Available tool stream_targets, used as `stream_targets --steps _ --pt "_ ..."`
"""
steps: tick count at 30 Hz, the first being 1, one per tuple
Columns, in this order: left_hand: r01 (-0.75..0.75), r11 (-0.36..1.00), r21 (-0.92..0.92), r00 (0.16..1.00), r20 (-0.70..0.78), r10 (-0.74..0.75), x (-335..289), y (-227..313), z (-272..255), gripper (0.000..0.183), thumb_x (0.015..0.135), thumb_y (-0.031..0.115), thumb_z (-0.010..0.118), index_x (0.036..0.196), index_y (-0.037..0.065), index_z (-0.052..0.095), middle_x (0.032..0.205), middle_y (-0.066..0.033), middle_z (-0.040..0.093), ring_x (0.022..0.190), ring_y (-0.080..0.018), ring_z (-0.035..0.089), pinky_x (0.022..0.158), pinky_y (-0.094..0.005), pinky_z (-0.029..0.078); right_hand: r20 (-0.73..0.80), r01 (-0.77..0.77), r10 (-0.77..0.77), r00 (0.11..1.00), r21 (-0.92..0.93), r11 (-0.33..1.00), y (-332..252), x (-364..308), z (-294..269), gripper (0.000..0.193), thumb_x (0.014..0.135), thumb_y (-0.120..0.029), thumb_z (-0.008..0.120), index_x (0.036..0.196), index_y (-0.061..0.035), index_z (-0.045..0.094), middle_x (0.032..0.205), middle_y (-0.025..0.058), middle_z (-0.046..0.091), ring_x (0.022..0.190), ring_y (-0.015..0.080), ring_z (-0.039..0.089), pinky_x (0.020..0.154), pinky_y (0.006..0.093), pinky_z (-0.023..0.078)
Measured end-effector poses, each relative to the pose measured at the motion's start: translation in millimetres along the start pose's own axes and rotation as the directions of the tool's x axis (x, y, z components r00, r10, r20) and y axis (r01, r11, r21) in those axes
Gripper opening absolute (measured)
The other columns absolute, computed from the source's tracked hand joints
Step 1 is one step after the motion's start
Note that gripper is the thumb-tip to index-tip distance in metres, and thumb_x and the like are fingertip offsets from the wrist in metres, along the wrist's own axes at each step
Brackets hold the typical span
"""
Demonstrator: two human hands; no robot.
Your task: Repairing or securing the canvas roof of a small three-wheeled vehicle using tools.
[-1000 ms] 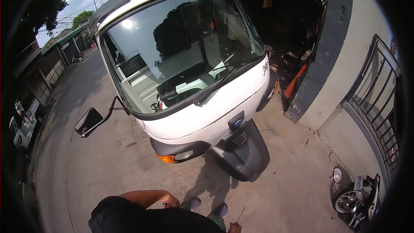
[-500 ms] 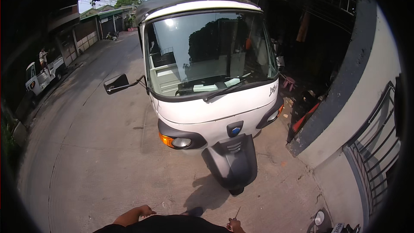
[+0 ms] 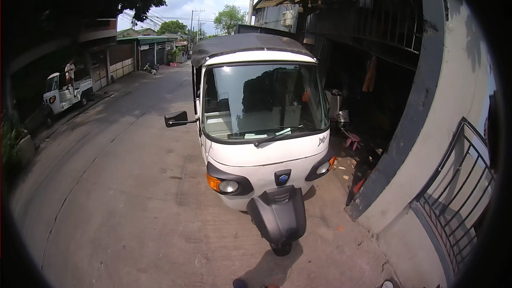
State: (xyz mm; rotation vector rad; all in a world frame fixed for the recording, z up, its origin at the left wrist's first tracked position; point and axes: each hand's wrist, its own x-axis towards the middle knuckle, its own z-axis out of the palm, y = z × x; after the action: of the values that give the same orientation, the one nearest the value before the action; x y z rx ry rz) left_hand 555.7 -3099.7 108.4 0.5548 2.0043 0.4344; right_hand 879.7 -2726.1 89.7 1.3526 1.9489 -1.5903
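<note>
Neither of my hands shows in the head view. A white three-wheeled vehicle with a dark roof stands right in front of me on the concrete, nose toward me. Its black front mudguard covers the single front wheel close to the lower edge. A black side mirror sticks out on the left of the windscreen. Only a dark tip of my shoe shows at the bottom edge.
A white wall with a dark pillar and a black metal gate stand to the right. An open dark shed lies behind the vehicle. The concrete road runs off to the left, with a small white truck parked far along it.
The view has tilted upward and back from the vehicle. My dark-sleeved forearms and hands, seen at the bottom edge earlier, have dropped out of view.
</note>
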Motion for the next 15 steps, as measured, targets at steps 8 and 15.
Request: stream_targets --steps 8,15 --pt "-0.012 0.997 -0.075 0.999 -0.051 0.008 -70.6 25.0 74.2 0.031 0.09 0.026 0.055 0.107 0.011 0.075 0.093 -0.0114 0.074 0.089 -0.021 0.069 0.083 -0.0355 0.055 0.005 0.116 -0.116 0.993 -0.024 0.993 38.7 -48.3 -35.2 0.035 0.092 -0.035 0.061 0.095 -0.0002 0.069 0.065 0.0126 0.062 0.05 0.0239 0.055 0.047 0.0422 0.043" --pt "-0.015 0.993 -0.121 0.998 -0.066 0.007 -123.6 75.4 168.2 0.031 0.088 0.023 0.055 0.109 0.012 0.076 0.095 -0.0115 0.074 0.09 -0.0206 0.069 0.085 -0.0357 0.054 0.014 0.186 -0.186 0.982 -0.019 0.982 110.2 -93.5 -82.9 0.037 0.093 -0.037 0.062 0.098 -0.0008 0.07 0.068 0.0131 0.064 0.052 0.0241 0.057 0.049 0.0419 0.045"
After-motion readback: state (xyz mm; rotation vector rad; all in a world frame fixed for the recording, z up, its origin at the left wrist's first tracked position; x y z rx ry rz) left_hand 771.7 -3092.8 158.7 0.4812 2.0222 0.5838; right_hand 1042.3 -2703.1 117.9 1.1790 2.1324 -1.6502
